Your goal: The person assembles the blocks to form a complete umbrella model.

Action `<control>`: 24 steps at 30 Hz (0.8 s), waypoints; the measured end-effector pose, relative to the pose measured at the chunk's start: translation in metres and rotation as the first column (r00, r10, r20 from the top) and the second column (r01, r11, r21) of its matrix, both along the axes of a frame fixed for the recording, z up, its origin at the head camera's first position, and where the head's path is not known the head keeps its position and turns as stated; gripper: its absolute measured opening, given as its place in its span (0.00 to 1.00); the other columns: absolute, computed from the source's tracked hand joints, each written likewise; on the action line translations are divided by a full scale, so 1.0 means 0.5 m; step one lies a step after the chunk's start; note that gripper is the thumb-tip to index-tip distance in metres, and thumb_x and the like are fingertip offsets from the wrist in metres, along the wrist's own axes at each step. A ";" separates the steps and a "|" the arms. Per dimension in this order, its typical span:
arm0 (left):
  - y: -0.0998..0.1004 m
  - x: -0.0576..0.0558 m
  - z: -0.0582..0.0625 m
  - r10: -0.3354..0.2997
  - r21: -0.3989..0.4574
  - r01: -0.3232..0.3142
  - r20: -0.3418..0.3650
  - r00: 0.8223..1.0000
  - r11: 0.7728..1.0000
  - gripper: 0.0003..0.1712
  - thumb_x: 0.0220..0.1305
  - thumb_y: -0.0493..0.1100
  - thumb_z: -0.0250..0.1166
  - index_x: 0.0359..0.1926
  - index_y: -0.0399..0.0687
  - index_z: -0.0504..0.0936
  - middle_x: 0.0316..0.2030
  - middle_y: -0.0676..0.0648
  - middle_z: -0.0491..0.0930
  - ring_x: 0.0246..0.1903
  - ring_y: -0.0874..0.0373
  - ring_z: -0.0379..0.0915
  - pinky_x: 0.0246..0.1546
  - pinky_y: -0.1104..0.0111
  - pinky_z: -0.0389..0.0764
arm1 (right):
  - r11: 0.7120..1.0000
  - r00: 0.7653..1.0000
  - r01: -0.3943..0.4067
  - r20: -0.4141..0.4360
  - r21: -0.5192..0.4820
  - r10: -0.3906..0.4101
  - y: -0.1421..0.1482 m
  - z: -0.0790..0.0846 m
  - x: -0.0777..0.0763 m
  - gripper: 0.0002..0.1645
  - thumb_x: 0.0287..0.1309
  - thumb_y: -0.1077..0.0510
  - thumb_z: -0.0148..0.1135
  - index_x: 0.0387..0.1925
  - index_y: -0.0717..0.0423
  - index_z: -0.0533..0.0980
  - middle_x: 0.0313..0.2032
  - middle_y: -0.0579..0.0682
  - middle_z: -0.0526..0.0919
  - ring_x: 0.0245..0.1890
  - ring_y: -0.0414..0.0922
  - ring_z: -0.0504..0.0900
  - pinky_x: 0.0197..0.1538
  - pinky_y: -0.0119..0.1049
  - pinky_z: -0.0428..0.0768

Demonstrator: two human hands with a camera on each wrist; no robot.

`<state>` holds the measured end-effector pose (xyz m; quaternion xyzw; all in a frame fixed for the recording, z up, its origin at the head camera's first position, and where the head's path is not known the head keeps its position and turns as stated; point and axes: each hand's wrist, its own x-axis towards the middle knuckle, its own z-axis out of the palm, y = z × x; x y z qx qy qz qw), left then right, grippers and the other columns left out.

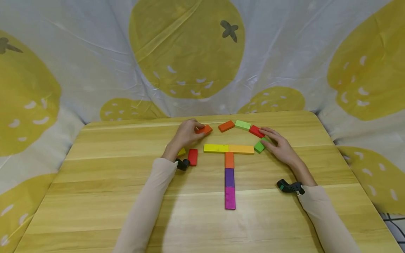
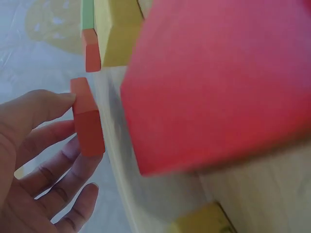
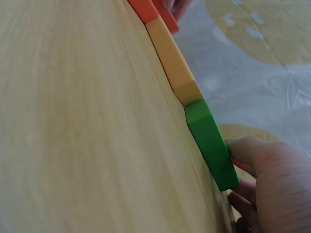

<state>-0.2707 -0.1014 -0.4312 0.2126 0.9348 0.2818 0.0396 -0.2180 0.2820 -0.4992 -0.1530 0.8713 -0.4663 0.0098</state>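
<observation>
No text, label, brand or number is legible. The yellow block carries small dark specks that do not resolve into characters. The printed backdrop bears a dark cross-shaped mark on its large yellow motif; no lettering is discernible.

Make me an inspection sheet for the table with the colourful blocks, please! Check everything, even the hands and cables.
Surface: wooden table, pale with streaky grain.
Job's things: T-shape of five blocks; orange arc block, light green block, red arc block and green block curve around its upper right.
Clutter: loose red block and partly hidden loose yellow block, by the left wrist.
Hands: left hand pinches a separate orange block; right hand touches the green block.
Cables: unsure; dark lines at lower right are unclear.
Surroundings: whitish cloth with yellow fruit prints.
</observation>
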 end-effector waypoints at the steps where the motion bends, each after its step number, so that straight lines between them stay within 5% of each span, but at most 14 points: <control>1: 0.005 -0.002 0.001 -0.007 -0.008 0.007 0.010 1.000 1.000 0.20 0.67 0.42 0.71 0.57 0.38 0.87 0.46 0.39 0.87 0.44 0.46 0.84 0.46 0.59 0.85 | 1.000 1.000 0.001 0.002 -0.002 -0.001 0.000 0.000 0.000 0.30 0.76 0.55 0.58 0.75 0.56 0.68 0.78 0.60 0.61 0.80 0.64 0.54 0.75 0.70 0.57; 16: 0.051 -0.013 0.001 -0.053 -0.161 0.066 0.079 0.995 0.985 0.21 0.67 0.45 0.71 0.58 0.43 0.87 0.50 0.42 0.87 0.50 0.48 0.82 0.56 0.58 0.82 | 1.000 1.000 0.007 0.005 0.001 -0.007 0.000 -0.002 -0.001 0.30 0.76 0.56 0.59 0.74 0.56 0.69 0.78 0.59 0.62 0.80 0.64 0.55 0.76 0.70 0.56; 24: 0.038 -0.008 0.011 -0.132 -0.165 0.160 0.168 0.977 0.973 0.26 0.68 0.38 0.69 0.66 0.41 0.80 0.53 0.39 0.81 0.50 0.47 0.78 0.57 0.58 0.80 | 1.000 1.000 0.009 0.007 0.004 -0.009 0.000 0.001 0.001 0.30 0.76 0.55 0.59 0.74 0.56 0.69 0.78 0.59 0.61 0.80 0.64 0.54 0.75 0.70 0.56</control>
